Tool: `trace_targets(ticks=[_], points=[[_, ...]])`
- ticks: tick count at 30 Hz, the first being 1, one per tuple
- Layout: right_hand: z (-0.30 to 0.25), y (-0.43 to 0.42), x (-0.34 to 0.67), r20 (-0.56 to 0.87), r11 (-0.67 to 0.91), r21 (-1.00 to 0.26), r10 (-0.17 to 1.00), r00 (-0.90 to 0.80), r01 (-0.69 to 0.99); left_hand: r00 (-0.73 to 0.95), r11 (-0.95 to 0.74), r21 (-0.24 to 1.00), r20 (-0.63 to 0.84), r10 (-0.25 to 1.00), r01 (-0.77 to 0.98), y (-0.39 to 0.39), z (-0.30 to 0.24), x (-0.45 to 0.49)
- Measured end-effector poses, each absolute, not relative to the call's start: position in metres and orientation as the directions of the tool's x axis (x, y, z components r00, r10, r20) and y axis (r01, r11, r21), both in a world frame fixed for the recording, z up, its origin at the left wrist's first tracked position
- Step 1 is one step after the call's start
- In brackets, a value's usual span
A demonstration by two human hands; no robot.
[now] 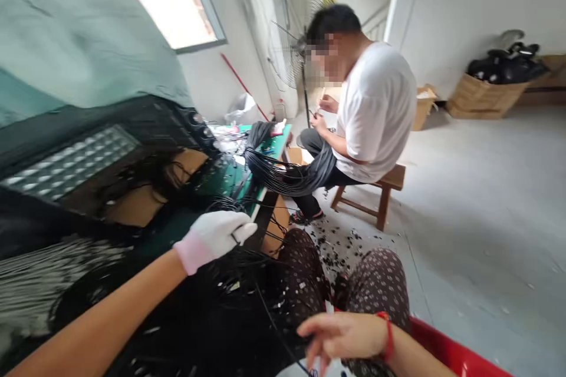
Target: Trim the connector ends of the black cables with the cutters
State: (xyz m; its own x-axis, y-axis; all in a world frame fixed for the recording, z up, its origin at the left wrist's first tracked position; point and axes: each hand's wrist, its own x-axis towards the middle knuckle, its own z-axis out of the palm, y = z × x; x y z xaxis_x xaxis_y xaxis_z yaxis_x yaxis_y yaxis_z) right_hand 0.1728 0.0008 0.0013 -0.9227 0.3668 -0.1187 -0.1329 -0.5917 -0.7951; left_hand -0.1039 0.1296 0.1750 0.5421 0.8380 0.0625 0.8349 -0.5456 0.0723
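Note:
My left hand (pixel 219 234) wears a white glove and its fingers are closed in a pinch on a thin black cable (pixel 265 312) at the edge of the green worktable (pixel 269 150). That cable runs down across my lap to my bare right hand (pixel 340 336), which has a red band at the wrist. Its fingers curl loosely downward around the cable's lower end. A mass of black cables (pixel 207 318) lies across my lap and the table's near side.
A person in a white shirt (pixel 375 112) sits on a wooden stool (pixel 380 188) across the table, holding a big coil of black cables (pixel 292 174). Behind stands a fan (pixel 300 29). Cut scraps litter the floor (pixel 345 235). A red tub (pixel 455 353) sits at my right.

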Motion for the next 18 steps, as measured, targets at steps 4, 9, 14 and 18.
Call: trace_targets(ticks=[4,9,14,18], points=[[0.031,0.037,0.064,-0.060,-0.558,-0.789,0.486,-0.872,-0.257,0.604,-0.605,0.002,0.053,0.795,0.796,0.116,0.168,-0.102],[0.029,0.054,0.045,-0.143,-0.440,-0.868,0.662,-0.736,-0.228,0.598,-0.586,0.153,-0.045,0.800,0.796,0.103,0.179,-0.145],[0.012,0.071,0.065,-0.193,-0.413,-0.906,0.600,-0.776,-0.093,0.445,-0.320,0.540,-0.114,0.888,0.778,0.104,0.184,-0.169],[0.042,0.086,0.056,-0.197,-0.494,-0.846,0.639,-0.743,-0.201,0.413,-0.255,0.665,-0.089,0.906,0.702,0.117,0.186,-0.156]])
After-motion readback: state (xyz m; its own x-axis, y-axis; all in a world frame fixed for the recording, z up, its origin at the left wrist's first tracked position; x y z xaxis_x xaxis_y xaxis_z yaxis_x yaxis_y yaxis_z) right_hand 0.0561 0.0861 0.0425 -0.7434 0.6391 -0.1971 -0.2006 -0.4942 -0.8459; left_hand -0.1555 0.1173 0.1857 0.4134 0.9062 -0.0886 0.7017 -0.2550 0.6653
